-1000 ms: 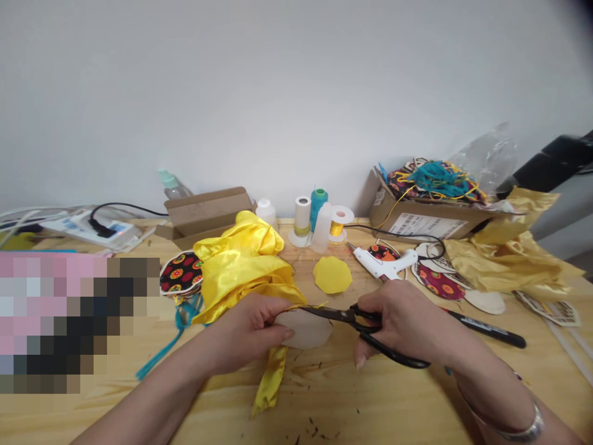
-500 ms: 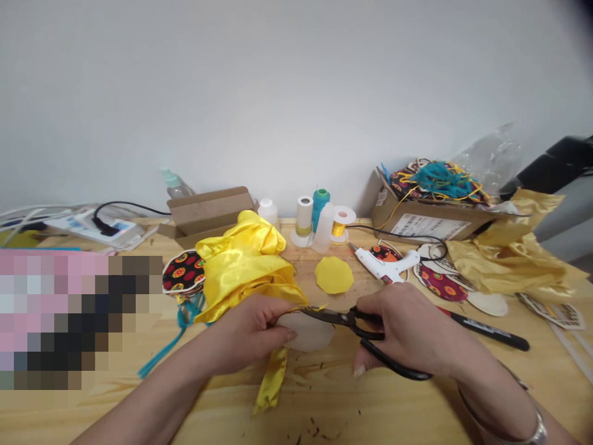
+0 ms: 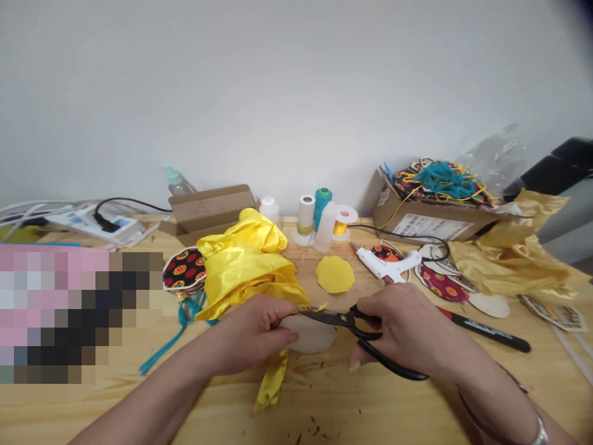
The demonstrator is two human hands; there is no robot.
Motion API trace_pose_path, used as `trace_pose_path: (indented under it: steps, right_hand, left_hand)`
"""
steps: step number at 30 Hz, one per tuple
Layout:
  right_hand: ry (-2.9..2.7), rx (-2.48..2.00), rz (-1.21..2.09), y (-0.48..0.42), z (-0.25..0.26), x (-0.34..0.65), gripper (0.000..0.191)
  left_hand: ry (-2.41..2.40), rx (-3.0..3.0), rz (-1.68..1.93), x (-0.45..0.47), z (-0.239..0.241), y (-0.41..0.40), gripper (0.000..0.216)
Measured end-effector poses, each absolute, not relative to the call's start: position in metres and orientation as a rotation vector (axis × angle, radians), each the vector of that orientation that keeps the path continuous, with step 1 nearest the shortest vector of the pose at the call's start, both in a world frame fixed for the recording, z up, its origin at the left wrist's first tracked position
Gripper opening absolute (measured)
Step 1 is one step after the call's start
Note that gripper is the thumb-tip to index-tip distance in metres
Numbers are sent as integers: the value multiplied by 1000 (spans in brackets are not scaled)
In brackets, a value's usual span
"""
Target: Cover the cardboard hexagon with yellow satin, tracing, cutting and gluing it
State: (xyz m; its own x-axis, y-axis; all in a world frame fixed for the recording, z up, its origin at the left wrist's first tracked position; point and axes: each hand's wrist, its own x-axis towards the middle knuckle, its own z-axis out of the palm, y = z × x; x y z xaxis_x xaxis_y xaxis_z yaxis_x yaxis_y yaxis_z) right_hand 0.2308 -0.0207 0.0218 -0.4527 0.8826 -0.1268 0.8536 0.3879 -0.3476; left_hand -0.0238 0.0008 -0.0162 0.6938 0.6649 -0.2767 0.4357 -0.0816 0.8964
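My left hand (image 3: pixel 264 327) pinches the edge of the yellow satin fabric (image 3: pixel 250 266) together with a whitish translucent round piece (image 3: pixel 311 335). A narrow satin strip (image 3: pixel 272 383) hangs below its fingers. In my right hand (image 3: pixel 398 327) is a pair of black-handled scissors (image 3: pixel 345 318), the fingers wrapped about the handles. The blades point left and lie along the fabric edge just above the translucent piece, close to my left fingertips. A small yellow sliver curls over the blades. Behind the scissors lies a yellow disc (image 3: pixel 335 274) on the wooden table.
A white glue gun (image 3: pixel 388 264) and a black-and-red tool (image 3: pixel 491 330) lie to the right. Thread spools (image 3: pixel 322 209) and a plastic bottle (image 3: pixel 325 228) stand at the back, between cardboard boxes (image 3: pixel 213 213). Patterned fabric pieces and gold cloth (image 3: pixel 514 262) flank the work area.
The scissor blades have closed somewhat, with the handles slightly nearer each other. My left hand keeps its hold on the fabric, and the view has shifted slightly.
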Motion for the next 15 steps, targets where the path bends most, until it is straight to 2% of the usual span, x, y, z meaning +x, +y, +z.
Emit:
trace_pose_path:
  steps: [10, 15]
  right_hand:
    - [-2596, -1656, 474, -20, 22, 233, 49]
    - [-2507, -1712, 592, -18, 21, 234, 44]
  left_hand:
    - [921, 1677, 243, -21, -13, 1, 9]
    - [925, 1644, 269, -22, -13, 1, 9]
